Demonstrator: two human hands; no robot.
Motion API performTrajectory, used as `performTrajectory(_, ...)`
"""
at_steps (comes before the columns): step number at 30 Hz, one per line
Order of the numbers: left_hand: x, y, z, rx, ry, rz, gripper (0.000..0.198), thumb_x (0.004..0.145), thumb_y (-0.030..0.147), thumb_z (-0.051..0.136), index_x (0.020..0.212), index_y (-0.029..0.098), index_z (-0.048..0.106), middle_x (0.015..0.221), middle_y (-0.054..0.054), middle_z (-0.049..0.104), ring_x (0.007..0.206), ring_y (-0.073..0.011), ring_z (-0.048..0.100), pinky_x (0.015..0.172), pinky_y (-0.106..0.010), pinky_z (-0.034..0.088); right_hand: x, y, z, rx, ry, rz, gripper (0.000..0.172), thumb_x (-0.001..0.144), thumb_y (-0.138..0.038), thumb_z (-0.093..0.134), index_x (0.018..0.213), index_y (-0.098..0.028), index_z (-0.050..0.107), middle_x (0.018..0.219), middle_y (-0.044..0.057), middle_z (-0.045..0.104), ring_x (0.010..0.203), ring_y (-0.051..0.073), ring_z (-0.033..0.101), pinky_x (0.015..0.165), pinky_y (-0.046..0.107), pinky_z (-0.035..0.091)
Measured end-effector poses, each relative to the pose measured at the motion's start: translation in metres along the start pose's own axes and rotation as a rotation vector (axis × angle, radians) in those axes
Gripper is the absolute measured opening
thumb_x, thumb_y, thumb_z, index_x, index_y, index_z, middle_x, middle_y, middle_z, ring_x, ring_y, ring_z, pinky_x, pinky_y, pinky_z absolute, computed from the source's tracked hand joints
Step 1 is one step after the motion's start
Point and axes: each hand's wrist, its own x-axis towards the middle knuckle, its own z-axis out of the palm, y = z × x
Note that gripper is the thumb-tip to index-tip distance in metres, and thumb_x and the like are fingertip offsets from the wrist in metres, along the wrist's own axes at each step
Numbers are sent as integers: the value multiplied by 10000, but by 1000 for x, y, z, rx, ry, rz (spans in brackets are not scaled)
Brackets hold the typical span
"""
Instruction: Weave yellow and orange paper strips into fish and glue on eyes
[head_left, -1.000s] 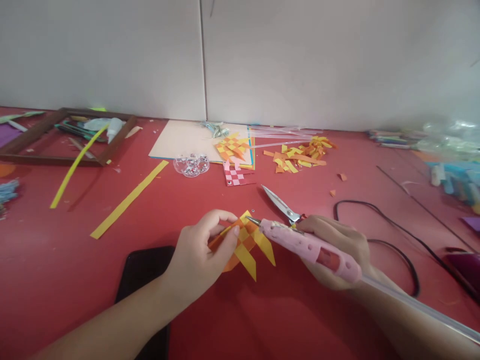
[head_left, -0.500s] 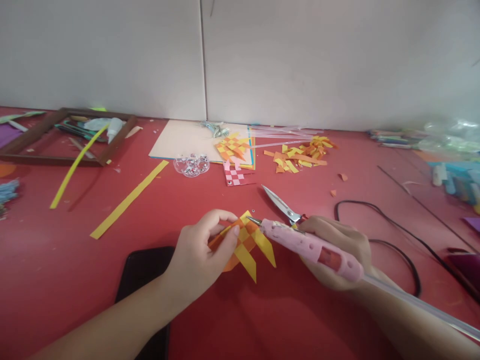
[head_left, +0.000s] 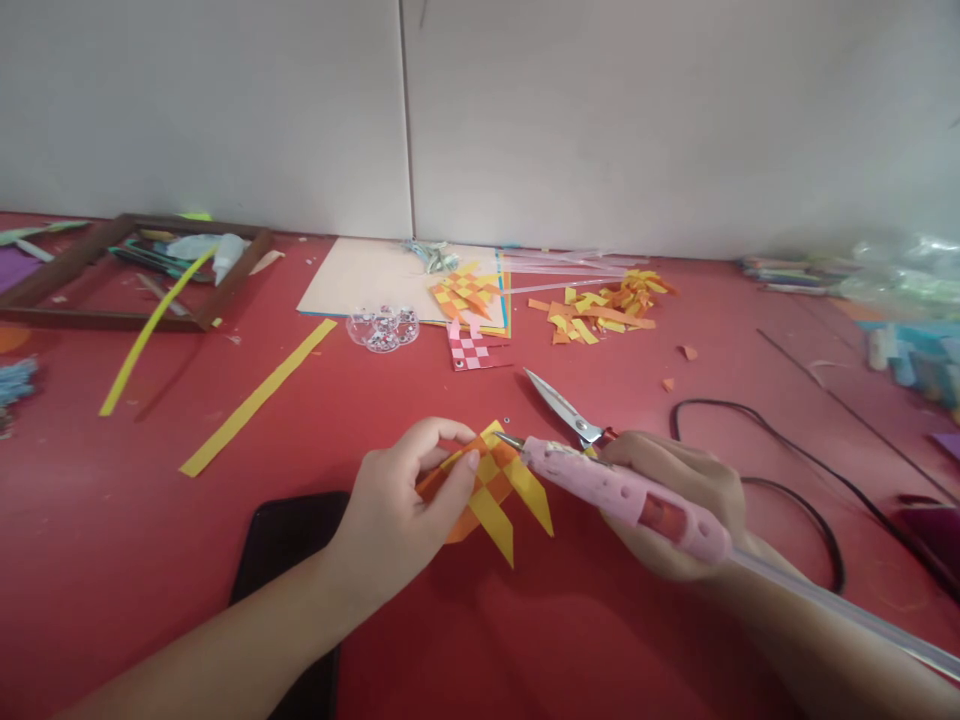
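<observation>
Between the thumb and fingers of my left hand [head_left: 409,490] is a woven paper fish [head_left: 491,478] in orange and yellow checks, its yellow strip ends pointing down and right. My right hand [head_left: 675,500] is wrapped round a pink hot glue gun [head_left: 622,492] with a clear glue stick [head_left: 840,605] coming out of its back end. The glue gun's metal nozzle is at the fish's upper yellow corner; whether it touches is hard to tell. Open-bladed or closed I cannot tell, scissors [head_left: 562,408] with red handles lie just beyond, partly hidden by my right hand.
A black phone [head_left: 289,540] lies under my left forearm. Farther off are a yellow paper strip [head_left: 259,398], a clear case of googly eyes [head_left: 384,329], a pink checked fish [head_left: 469,350], paper scraps [head_left: 600,310] and a wooden frame [head_left: 202,318]. A black cord [head_left: 795,440] curves at right.
Almost nothing differs. The back end of the glue gun has shifted very slightly to the right, while its nozzle stays at the same corner of the paper fish.
</observation>
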Motion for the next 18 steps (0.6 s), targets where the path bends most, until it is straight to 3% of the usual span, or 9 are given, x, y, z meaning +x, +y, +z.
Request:
performTrajectory(10,1,1,1,41,30,50,135,941,365,561,978,243,605,615,64,641,527,-96,560,497,-188,397,0,-2,-2,47,-31,31,225,814,-204,553,1034,-247,567,714,30,627,552,161,572,505,291,445)
performTrajectory(18,0,3,0,42,51,67,124,950,359,566,983,249,610,651,61,664,561,-91,600,517,-170,419,-2,0,-2,43,-43,32,224,799,-223,563,1020,-260,551,703,24,626,531,160,555,485,295,442)
